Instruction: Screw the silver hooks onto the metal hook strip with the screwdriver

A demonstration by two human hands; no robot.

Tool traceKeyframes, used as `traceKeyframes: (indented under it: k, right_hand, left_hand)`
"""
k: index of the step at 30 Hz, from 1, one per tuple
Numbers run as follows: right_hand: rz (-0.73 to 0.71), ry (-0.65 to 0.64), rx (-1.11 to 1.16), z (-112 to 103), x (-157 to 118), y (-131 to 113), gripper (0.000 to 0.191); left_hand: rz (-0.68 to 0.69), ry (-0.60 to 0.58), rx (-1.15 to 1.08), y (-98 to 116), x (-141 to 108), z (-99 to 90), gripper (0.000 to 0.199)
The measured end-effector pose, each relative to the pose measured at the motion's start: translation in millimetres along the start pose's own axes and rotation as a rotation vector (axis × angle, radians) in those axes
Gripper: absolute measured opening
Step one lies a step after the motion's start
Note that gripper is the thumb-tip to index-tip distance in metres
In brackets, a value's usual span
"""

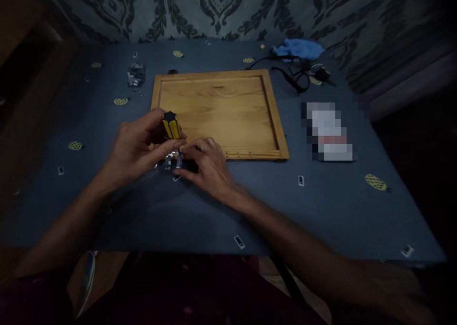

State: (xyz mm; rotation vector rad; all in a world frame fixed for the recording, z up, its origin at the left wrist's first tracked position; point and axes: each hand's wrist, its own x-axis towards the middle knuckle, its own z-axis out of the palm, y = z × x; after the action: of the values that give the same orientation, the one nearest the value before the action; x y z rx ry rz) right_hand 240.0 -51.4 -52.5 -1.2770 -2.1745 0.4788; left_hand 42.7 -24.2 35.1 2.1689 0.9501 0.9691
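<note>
My left hand (133, 143) is closed around a screwdriver (172, 126) with a yellow and black handle. The tool stands roughly upright, handle end up, over the near left corner of a framed wooden panel (217, 110). Just below it, a shiny metal hinge (179, 161) sits at the panel's near edge. My right hand (211, 170) grips this hinge between thumb and fingers and rests against the panel's edge. Fingers hide the screwdriver's tip, so its contact with a screw cannot be seen.
More metal hinges (136, 75) lie in a pile at the back left, with small screws (140, 95) beside them. Behind the panel on the right are eyeglasses (294, 75), keys (321, 72) and a blue cloth (300, 48). A pixelated item (330, 132) lies right of the panel.
</note>
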Motion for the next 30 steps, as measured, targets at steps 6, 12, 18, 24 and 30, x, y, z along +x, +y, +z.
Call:
traceKeyframes:
  k: [6,12,18,24,30]
  right_hand:
    - [0.012,-0.015,0.006,-0.9,-0.3,-0.6,0.051]
    - [0.002,-0.010,0.013,-0.7,-0.5,-0.6,0.051]
    - [0.013,-0.005,0.015,-0.5,-0.4,-0.8,0.051]
    - [0.020,-0.007,0.019,-1.1,-0.3,-1.5,0.046]
    - [0.027,-0.013,0.006,-1.8,0.2,-2.6,0.048]
  left_hand:
    - [0.025,-0.106,-0.043,1.4,4.4,-4.3,0.013]
    - [0.091,-0.195,-0.017,0.1,8.0,-11.4,0.015]
    - [0.094,-0.219,-0.074,-0.1,7.5,-14.5,0.012]
    - [0.048,-0.030,-0.254,-1.8,4.3,-10.4,0.017]
    - [0.024,-0.069,-0.147,-9.2,3.3,-10.6,0.014]
